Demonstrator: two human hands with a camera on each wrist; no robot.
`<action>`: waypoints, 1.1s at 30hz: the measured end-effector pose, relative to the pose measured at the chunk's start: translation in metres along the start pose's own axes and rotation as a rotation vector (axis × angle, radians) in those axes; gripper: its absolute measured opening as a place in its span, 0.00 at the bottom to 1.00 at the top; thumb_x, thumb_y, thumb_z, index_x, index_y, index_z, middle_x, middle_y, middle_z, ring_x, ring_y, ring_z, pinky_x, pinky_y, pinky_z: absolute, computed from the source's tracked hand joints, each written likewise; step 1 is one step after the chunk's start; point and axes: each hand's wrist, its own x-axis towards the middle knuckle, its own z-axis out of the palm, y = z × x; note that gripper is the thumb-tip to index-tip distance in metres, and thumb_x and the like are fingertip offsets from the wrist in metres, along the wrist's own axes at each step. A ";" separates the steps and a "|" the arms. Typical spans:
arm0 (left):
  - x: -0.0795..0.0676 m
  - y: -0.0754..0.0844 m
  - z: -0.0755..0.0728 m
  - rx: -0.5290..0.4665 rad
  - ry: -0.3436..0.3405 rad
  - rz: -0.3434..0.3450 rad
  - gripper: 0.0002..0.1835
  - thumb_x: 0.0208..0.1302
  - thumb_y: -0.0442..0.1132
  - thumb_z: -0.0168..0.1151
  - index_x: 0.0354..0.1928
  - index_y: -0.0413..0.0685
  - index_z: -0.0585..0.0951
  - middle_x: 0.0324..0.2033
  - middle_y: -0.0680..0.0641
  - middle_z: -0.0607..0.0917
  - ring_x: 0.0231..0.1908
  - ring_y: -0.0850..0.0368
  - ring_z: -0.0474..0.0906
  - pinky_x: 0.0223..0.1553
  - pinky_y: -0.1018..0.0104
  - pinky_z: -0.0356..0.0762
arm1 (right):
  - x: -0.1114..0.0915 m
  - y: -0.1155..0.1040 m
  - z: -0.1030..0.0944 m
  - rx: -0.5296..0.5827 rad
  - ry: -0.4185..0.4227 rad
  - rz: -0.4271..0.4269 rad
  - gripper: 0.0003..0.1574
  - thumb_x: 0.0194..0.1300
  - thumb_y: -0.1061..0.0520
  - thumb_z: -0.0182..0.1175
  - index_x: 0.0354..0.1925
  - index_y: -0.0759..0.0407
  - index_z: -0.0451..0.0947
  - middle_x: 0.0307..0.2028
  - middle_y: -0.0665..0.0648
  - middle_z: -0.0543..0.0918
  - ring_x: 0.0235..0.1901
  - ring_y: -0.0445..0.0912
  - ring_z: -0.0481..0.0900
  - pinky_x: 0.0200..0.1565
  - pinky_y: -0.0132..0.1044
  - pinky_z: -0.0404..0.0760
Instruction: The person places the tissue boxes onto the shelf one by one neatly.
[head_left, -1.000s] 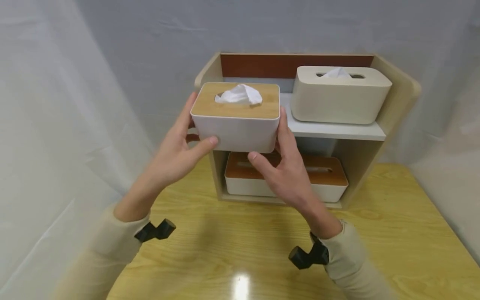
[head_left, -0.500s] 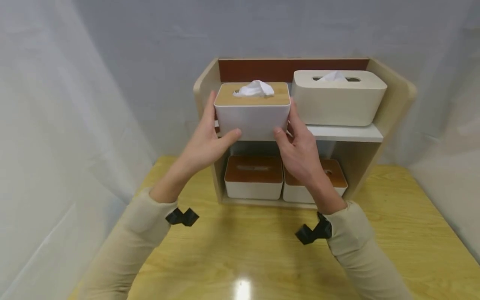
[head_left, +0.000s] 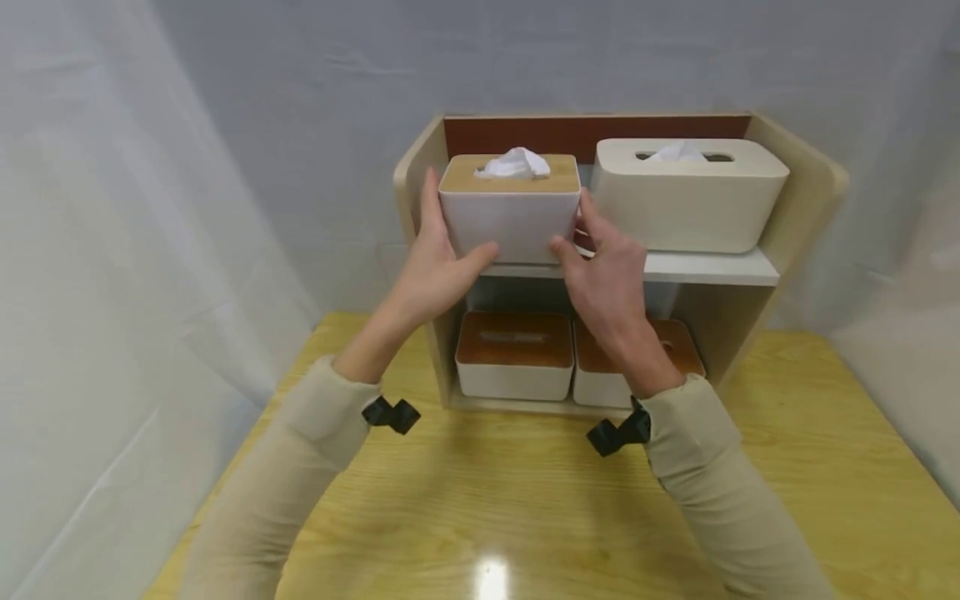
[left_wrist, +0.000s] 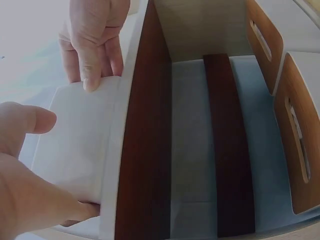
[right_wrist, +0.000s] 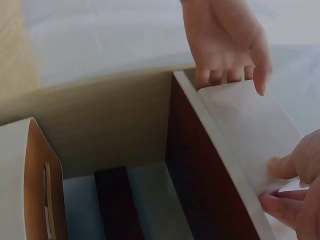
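A white tissue box (head_left: pixel 517 223) with a light wooden lid and a tuft of tissue sits at the left of the upper shelf (head_left: pixel 697 267), its front close to the shelf's edge. My left hand (head_left: pixel 438 267) grips its left end, thumb on the front face. On the right end my right hand (head_left: pixel 611 271) holds it, thumb also on the front. Both wrist views show the box's white front (left_wrist: pixel 75 140) between the two hands. Beside it on the same shelf stands a larger cream tissue box (head_left: pixel 690 204) with tissue in its slot.
Two white boxes with dark wooden lids, a left one (head_left: pixel 513 367) and a right one (head_left: pixel 600 387), stand on the lower level of the shelf unit. The unit's left side panel (head_left: pixel 416 171) is near my left fingers. A wooden table (head_left: pixel 480 492) lies below.
Both hands have carried the light-lidded tissue box rightward and away from me, from in front of the unit onto the upper shelf's left part.
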 end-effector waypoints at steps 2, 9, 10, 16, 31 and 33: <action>0.003 -0.002 0.002 0.006 -0.006 -0.014 0.60 0.62 0.41 0.66 0.78 0.51 0.28 0.78 0.45 0.42 0.72 0.54 0.51 0.71 0.57 0.54 | 0.002 0.002 0.001 -0.027 0.021 -0.007 0.38 0.64 0.63 0.67 0.70 0.62 0.67 0.60 0.62 0.79 0.54 0.52 0.82 0.53 0.43 0.81; 0.015 0.001 0.007 0.155 -0.047 -0.025 0.60 0.62 0.40 0.64 0.76 0.44 0.25 0.79 0.44 0.37 0.74 0.52 0.47 0.73 0.57 0.51 | 0.011 0.007 0.004 -0.264 0.069 -0.102 0.18 0.69 0.60 0.63 0.54 0.67 0.78 0.44 0.65 0.86 0.42 0.54 0.86 0.46 0.44 0.84; 0.018 0.002 0.007 0.169 -0.050 -0.024 0.61 0.62 0.40 0.64 0.76 0.43 0.25 0.78 0.43 0.37 0.74 0.52 0.48 0.73 0.58 0.51 | 0.013 0.007 0.005 -0.295 0.076 -0.112 0.16 0.69 0.59 0.62 0.51 0.68 0.78 0.41 0.66 0.86 0.39 0.55 0.85 0.44 0.45 0.84; 0.032 0.004 0.008 0.205 -0.056 -0.049 0.61 0.61 0.39 0.64 0.76 0.41 0.25 0.78 0.41 0.36 0.75 0.53 0.46 0.73 0.64 0.47 | 0.019 0.006 0.006 -0.373 0.080 -0.093 0.14 0.69 0.58 0.62 0.46 0.69 0.77 0.35 0.66 0.84 0.32 0.55 0.82 0.36 0.46 0.81; 0.030 0.001 0.007 0.209 -0.068 -0.047 0.61 0.62 0.42 0.63 0.75 0.44 0.22 0.78 0.44 0.32 0.76 0.57 0.36 0.74 0.64 0.43 | 0.017 0.008 -0.003 -0.314 -0.038 -0.059 0.19 0.72 0.55 0.57 0.54 0.67 0.75 0.46 0.66 0.84 0.47 0.55 0.84 0.48 0.47 0.83; 0.025 -0.001 0.005 0.218 -0.069 -0.020 0.61 0.63 0.42 0.62 0.75 0.46 0.22 0.78 0.46 0.30 0.76 0.59 0.34 0.74 0.64 0.42 | 0.011 0.009 -0.007 -0.290 -0.065 -0.071 0.24 0.73 0.54 0.55 0.61 0.67 0.73 0.53 0.67 0.83 0.54 0.56 0.82 0.53 0.49 0.81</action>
